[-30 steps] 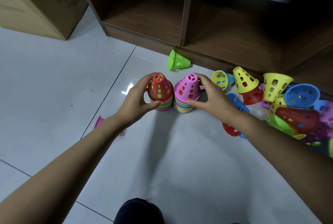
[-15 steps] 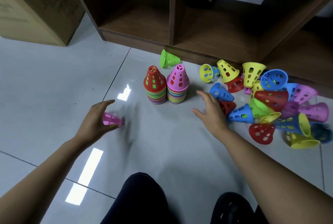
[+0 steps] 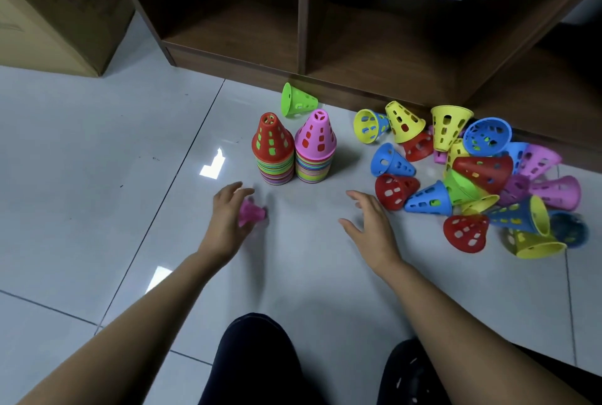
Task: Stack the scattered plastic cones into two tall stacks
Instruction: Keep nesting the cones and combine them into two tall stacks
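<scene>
Two stacks of cones stand side by side on the floor: one topped by a red cone [image 3: 273,140], the other by a pink cone [image 3: 316,137]. My left hand [image 3: 228,219] holds a blurred pink cone [image 3: 251,211] in front of the red-topped stack. My right hand [image 3: 371,225] hovers open over the tiles, just left of a red cone [image 3: 394,190] and a blue cone [image 3: 426,197]. A heap of scattered cones [image 3: 482,170] in yellow, blue, red, pink and green lies to the right. One green cone [image 3: 298,100] lies on its side behind the stacks.
A dark wooden shelf unit [image 3: 325,46] runs along the back, its base close behind the cones. A cardboard box [image 3: 49,13] stands at the far left. My knees [image 3: 260,355] are at the bottom of the view. White floor tiles [image 3: 97,176] stretch to the left.
Both hands left the two stacks. My left hand went left, picked up the pink cone and brought it toward the stacks. My right hand drew back toward the scattered heap.
</scene>
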